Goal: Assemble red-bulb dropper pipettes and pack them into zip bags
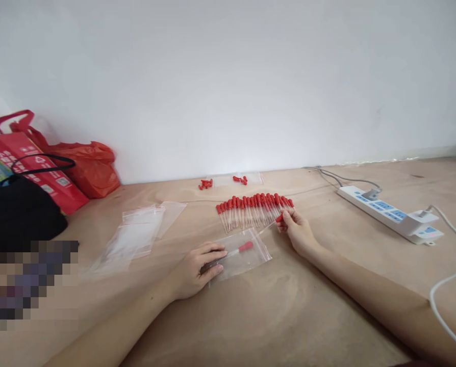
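Note:
My left hand (197, 267) rests on the table with its thumb and fingers on the left end of a clear zip-lock bag (256, 257). In that bag lies one glass dropper with a red rubber bulb (246, 246). To the right, my right hand (297, 232) pinches another dropper by its red bulb (279, 218). The thin clear tube of this dropper points left and down toward the bag's open-looking right end. Just behind the hands, a row of several droppers (247, 210) lies side by side, red bulbs facing the wall.
Flat zip-lock bags (142, 232) lie in a loose stack on the left. Loose red bulbs (205, 184) and another clear bag (222, 179) are near the wall. Red bags (94, 165) and a black bag (21, 209) stand far left; a white power strip (388, 211) with cables lies right.

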A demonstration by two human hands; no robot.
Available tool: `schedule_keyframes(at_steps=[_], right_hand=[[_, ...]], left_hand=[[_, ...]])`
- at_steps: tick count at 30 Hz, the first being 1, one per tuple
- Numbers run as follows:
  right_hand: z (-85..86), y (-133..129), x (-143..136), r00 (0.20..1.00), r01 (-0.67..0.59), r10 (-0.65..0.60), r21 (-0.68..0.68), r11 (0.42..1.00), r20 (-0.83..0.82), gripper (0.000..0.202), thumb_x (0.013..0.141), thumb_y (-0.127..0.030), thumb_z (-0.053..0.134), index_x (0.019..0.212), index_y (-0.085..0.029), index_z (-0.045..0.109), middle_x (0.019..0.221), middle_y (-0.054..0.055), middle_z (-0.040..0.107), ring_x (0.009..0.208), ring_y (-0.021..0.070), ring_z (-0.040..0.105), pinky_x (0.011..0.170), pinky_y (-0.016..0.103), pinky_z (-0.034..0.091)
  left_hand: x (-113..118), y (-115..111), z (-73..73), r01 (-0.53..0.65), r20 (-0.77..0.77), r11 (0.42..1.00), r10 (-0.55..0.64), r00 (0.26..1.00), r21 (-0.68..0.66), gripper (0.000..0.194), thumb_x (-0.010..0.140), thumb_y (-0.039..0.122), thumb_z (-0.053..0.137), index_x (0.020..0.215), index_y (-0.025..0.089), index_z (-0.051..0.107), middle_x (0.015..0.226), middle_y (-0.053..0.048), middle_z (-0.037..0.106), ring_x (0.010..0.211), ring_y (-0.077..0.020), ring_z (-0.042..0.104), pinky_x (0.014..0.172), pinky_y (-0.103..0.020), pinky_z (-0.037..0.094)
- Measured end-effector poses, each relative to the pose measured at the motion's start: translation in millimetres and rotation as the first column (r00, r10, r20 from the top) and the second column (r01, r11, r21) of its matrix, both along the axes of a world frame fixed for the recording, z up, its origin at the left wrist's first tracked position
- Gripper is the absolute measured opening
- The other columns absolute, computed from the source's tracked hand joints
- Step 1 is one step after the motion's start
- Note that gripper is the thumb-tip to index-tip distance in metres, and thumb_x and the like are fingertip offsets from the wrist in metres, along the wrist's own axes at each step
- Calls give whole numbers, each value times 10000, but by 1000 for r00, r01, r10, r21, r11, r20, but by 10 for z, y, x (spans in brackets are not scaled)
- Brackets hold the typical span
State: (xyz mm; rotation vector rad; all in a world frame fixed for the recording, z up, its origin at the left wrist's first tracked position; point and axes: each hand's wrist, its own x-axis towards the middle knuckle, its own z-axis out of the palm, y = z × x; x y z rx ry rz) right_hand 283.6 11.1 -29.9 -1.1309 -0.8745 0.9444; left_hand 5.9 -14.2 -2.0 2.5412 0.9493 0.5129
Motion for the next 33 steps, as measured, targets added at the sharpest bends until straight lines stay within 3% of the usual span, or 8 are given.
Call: schedule_keyframes(at_steps=[6,10,14,19,23,25,28,33], right_hand=[[65,-142,-187,947,-308,298,-72,949,-125,382,567,-435,688,780,-194,482,607,-27,578,531,106,576,493,221,447],[134,-190,-250,864,-497,504,-142,856,13,333,618,-436,643,755,-176,487,451,-88,489,296,48,425,286,150,242],[150,-148,-306,827,-518,545,-186,835,141,292,645,-433,610,745,-177,511,393,-105,446,242,30,314,264,153,184],[46,-116,-375,792,-471,530,-247,847,303,285,668,-442,579,686,-162,623,429,-55,489,302,45,346,315,177,263],[2,-108,-357,688,-584,622,-225,780,374,348,721,-463,503,643,-156,645,503,-5,566,384,70,415,379,189,305],[36,-40,-278,702,-520,561,-223,824,439,341,735,-439,484,644,-147,635,516,4,576,406,79,438,402,194,322],[144,189,-74,710,-259,248,-83,962,659,227,720,-340,519,664,-148,627,634,23,627,539,103,527,519,207,385],[306,694,142,442,120,-12,-45,992,897,240,749,-318,493,850,-173,655,775,51,654,716,156,585,637,243,406]], left_hand=[[-16,-12,-5,-27,-41,1000,27,999,-7,395,841,330,430,1226,241,434,1225,-52,492,1110,-202,457,942,-366,376],[-11,-28,18,-65,-65,997,63,996,-30,477,838,336,434,1289,247,308,1240,-53,481,1096,-203,471,921,-367,389],[12,-39,58,-63,-72,998,60,996,-30,448,829,315,442,1257,234,339,1219,-51,500,1084,-203,483,913,-356,394],[19,-42,66,-63,-77,998,60,995,-27,438,834,319,438,1251,226,339,1230,-55,488,1088,-202,478,913,-348,394],[14,-40,62,-65,-84,997,62,995,-34,429,833,323,440,1238,214,352,1228,-60,486,1085,-203,480,910,-354,398],[13,-32,58,-59,-80,998,56,995,-37,420,832,316,442,1230,210,367,1221,-61,491,1080,-201,483,909,-355,401],[4,-12,42,-26,-72,999,25,997,-19,366,837,302,437,1190,208,433,1220,-61,493,1109,-197,460,938,-360,378],[-19,15,1,5,-66,1000,-4,998,3,340,837,300,436,1157,197,489,1220,-69,497,1125,-194,451,951,-358,373]])
